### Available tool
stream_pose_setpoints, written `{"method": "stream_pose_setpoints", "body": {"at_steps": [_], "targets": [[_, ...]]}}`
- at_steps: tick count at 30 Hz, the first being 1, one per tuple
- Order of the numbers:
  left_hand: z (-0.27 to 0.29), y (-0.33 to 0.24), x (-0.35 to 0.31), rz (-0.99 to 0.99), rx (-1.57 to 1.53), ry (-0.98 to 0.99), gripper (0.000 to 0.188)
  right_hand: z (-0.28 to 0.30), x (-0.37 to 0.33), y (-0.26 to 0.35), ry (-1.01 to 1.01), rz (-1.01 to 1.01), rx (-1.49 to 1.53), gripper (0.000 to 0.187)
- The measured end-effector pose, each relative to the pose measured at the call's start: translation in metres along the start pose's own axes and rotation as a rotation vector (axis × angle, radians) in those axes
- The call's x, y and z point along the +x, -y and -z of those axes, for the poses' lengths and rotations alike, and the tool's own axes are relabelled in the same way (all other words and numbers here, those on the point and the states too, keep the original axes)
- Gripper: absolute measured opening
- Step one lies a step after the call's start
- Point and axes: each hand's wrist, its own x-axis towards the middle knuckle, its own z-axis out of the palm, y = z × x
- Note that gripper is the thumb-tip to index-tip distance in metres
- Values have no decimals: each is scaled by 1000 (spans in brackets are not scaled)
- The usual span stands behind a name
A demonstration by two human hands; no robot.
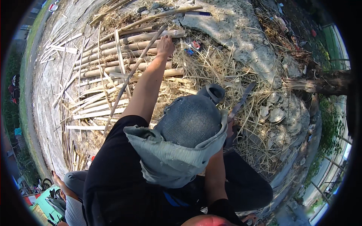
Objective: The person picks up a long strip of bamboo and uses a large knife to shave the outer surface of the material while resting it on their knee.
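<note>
My left arm stretches forward over a row of bamboo poles. My left hand (165, 46) is closed, fingers bent down over the near side of a bamboo pole (174, 34) close to its cut end. A thin dark stick (135, 67) slants across the poles just left of the hand. Mostly hidden behind a grey cloth (169, 165), my right hand (229, 130) is closed around the handle of a machete (243, 98), whose blade points forward and right. A rounded, worn denim-like surface (190, 120) rises between my arms. Beyond it sits a dark grey hollow round thing (215, 92).
Split bamboo strips (94, 111) lie to the left, with more pale strips (62, 49) farther off. Shavings (241, 147) cover the ground at right, beside broken concrete (277, 115). A log (320, 83) lies far right. Another person's striped sleeve (74, 211) shows at lower left.
</note>
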Motion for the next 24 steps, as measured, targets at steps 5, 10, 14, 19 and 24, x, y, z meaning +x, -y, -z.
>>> {"method": "stream_pose_setpoints", "body": {"at_steps": [5, 10, 14, 19, 24], "targets": [[-36, 28, 14, 152, 39, 88, 27, -6, 10, -9, -33, -85, -29, 69], [-33, 35, 2, 1, 187, 199, 37, -5, 10, 2, -46, -123, 16, 50], [-11, 41, 7, -285, 365, 321, 55, -24, 22, -6, -83, -74, 37, 36], [40, 45, -11, -482, 36, 204, 63, -35, 20, -6, -47, -62, 103, 36], [135, -10, -61, -865, -97, 11, 72, -25, 20, -10, -114, -46, 65, 32]]}}
